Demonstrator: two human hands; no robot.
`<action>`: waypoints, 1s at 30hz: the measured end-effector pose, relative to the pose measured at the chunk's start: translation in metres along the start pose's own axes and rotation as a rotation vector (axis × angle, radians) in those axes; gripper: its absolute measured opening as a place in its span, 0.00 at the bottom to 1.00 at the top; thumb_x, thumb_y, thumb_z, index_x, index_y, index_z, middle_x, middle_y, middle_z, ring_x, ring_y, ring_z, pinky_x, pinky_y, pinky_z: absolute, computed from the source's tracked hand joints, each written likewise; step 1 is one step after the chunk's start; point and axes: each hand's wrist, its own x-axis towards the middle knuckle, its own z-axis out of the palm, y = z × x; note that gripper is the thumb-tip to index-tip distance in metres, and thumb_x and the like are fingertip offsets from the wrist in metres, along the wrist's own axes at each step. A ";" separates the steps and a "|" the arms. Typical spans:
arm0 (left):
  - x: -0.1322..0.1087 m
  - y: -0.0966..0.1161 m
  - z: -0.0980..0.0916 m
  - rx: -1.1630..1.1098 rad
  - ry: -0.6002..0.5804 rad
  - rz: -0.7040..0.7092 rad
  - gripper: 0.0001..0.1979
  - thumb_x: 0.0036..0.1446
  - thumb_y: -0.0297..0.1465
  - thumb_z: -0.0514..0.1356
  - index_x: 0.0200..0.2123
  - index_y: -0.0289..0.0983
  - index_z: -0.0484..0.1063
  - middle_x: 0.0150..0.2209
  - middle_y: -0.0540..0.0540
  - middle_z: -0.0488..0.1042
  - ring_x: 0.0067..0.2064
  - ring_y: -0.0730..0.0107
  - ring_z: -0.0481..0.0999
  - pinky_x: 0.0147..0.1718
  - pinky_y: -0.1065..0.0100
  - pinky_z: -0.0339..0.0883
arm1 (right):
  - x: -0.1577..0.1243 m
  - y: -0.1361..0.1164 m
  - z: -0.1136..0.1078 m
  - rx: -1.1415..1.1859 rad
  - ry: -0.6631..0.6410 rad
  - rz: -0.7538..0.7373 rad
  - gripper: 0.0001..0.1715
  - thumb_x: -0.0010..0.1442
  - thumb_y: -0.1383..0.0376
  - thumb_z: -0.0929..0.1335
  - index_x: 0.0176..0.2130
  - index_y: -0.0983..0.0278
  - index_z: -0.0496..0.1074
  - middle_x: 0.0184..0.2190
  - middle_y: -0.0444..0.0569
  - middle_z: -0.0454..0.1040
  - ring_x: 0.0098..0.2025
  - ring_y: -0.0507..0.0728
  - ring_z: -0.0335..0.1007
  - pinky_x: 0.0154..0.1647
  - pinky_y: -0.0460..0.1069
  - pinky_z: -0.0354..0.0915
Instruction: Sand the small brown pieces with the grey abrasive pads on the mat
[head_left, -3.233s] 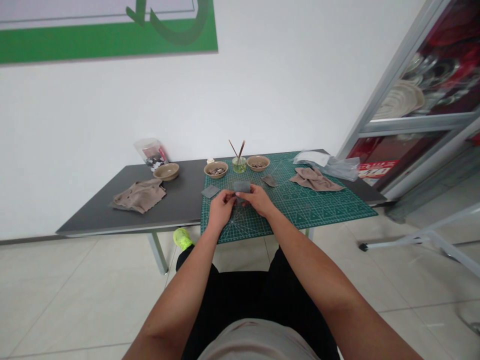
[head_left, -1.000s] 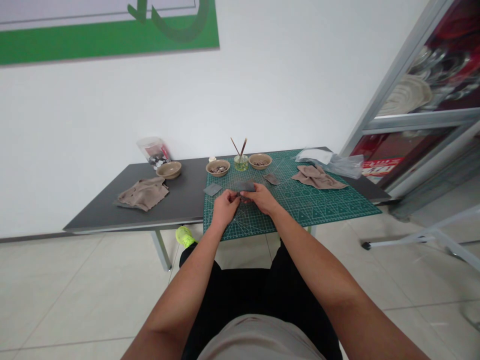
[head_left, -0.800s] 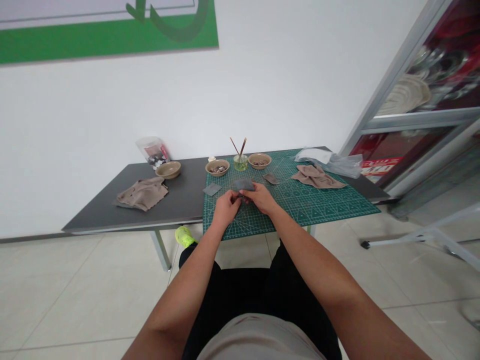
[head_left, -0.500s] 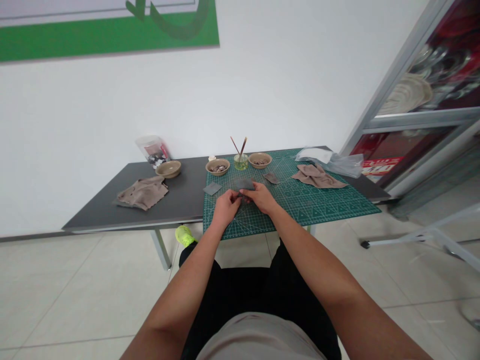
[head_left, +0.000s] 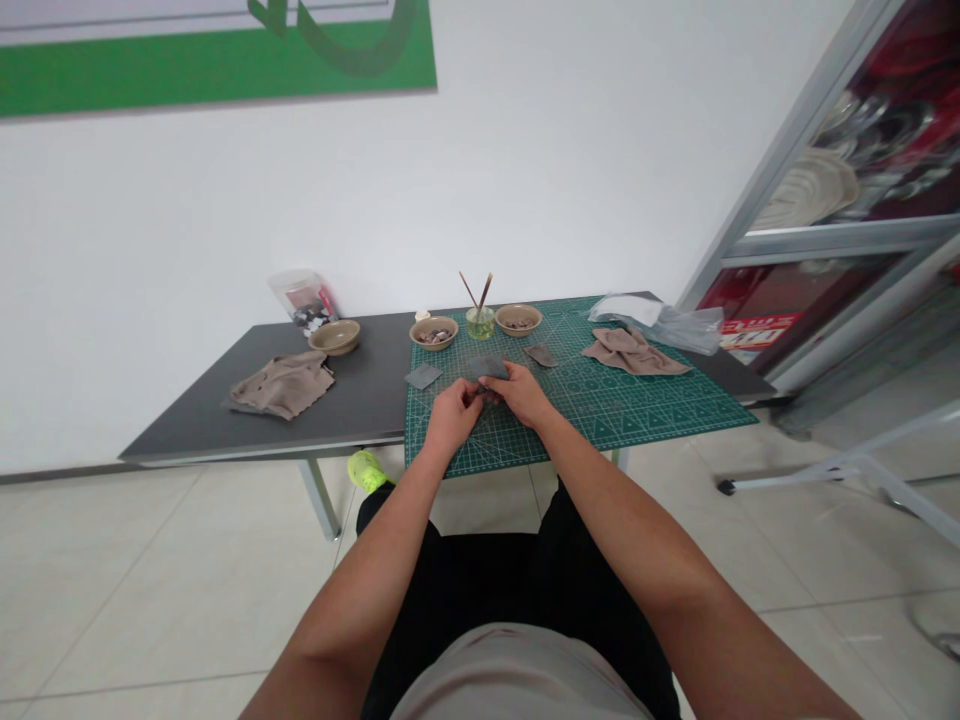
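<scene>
Over the green cutting mat, my two hands meet close together. My right hand is closed on a dark grey square sheet that looks like sandpaper, its thumb on top. My left hand is closed in a pinch at the sheet's near edge; whatever small thing its fingertips hold is too small to make out. Just left of the hands lies another grey square, flat on the mat. A worn, curled grey-brown piece rests to their right.
Behind the hands stand two tan bowls of small brown pieces, the left bowl and right bowl, with a glass jar holding brushes between. Farther out are a third bowl, a plastic tub, brown cloths and a plastic bag.
The view has shifted very slightly. Both hands stay together around the grey sheet, with hardly any visible movement.
</scene>
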 end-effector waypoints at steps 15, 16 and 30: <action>0.000 -0.002 -0.001 -0.069 0.047 -0.053 0.03 0.55 0.31 0.59 0.32 0.38 0.71 0.28 0.51 0.73 0.30 0.70 0.70 0.32 0.69 0.62 | -0.002 -0.002 -0.001 0.068 -0.036 0.034 0.20 0.43 0.57 0.77 0.33 0.64 0.73 0.26 0.43 0.75 0.25 0.51 0.67 0.28 0.47 0.65; 0.000 -0.002 -0.001 -0.080 0.054 -0.062 0.03 0.55 0.31 0.59 0.32 0.38 0.71 0.28 0.51 0.74 0.30 0.70 0.70 0.32 0.69 0.62 | -0.002 -0.002 -0.001 0.073 -0.048 0.037 0.20 0.42 0.57 0.77 0.33 0.64 0.73 0.27 0.43 0.75 0.25 0.51 0.68 0.28 0.47 0.65; 0.002 -0.006 -0.003 -0.309 0.141 -0.059 0.07 0.54 0.35 0.61 0.34 0.38 0.71 0.30 0.51 0.73 0.30 0.72 0.72 0.33 0.69 0.67 | 0.004 0.003 -0.001 0.148 0.091 0.058 0.24 0.43 0.55 0.77 0.37 0.63 0.72 0.29 0.47 0.78 0.27 0.53 0.72 0.26 0.48 0.67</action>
